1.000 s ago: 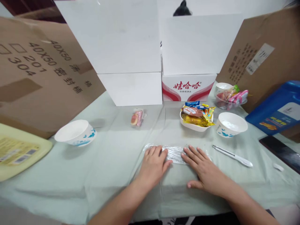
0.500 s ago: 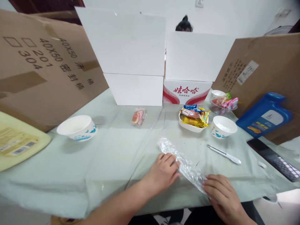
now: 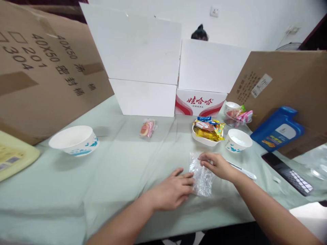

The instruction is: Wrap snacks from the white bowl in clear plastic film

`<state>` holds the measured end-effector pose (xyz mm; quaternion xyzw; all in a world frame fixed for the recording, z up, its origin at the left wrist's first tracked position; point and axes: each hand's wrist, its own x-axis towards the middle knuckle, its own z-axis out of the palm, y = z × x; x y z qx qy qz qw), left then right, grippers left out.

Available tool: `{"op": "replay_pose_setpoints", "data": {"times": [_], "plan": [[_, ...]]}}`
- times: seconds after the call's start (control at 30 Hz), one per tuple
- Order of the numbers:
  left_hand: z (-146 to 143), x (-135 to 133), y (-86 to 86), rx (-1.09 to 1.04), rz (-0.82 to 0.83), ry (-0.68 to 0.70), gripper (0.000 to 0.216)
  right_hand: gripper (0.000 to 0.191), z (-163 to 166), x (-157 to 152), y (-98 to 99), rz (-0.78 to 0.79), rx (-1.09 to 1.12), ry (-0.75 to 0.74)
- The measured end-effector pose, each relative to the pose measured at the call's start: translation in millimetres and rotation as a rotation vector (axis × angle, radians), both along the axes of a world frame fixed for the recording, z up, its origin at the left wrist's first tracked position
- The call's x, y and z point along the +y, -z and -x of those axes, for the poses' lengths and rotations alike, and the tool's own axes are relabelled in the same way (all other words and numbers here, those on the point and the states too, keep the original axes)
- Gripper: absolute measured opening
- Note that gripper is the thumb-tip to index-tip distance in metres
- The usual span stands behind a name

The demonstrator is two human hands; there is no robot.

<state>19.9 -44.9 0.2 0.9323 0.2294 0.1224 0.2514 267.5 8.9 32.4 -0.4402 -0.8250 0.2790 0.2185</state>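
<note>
A crinkled piece of clear plastic wrap lies on the table between my hands, with a shiny, bumpy surface. My left hand rests flat at its left edge, fingers stretched out and touching it. From the right, my right hand bends its fingers over the upper part of the wrap and pinches it; the fingertips are partly hidden. Just beyond that hand is a white-handled utility knife, partly covered by the wrist. A small packaged snack in clear and pink wrapping lies farther back.
Wrapped snacks fill a white tray beside a paper bowl. Another paper bowl stands left. At right are a blue bottle and a phone. Cardboard and white boxes wall the table; a person's hair shows behind.
The long plastic strip now looks shorter and folded over. My right hand has moved from its near right end up to its upper part; my left fingers have straightened. The view shifted slightly.
</note>
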Motion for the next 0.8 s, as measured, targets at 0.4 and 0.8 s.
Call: {"op": "replay_pose_setpoints", "data": {"times": [0.4, 0.8], "plan": [[2.2, 3.4, -9.8, 0.021, 0.156, -0.016, 0.065, 0.018, 29.5, 27.1, 41.3, -0.258, -0.386, 0.127], [1.5, 5.5, -3.3, -0.234, 0.175, -0.144, 0.035, 0.015, 21.8, 31.6, 52.3, -0.391, -0.049, 0.114]]}}
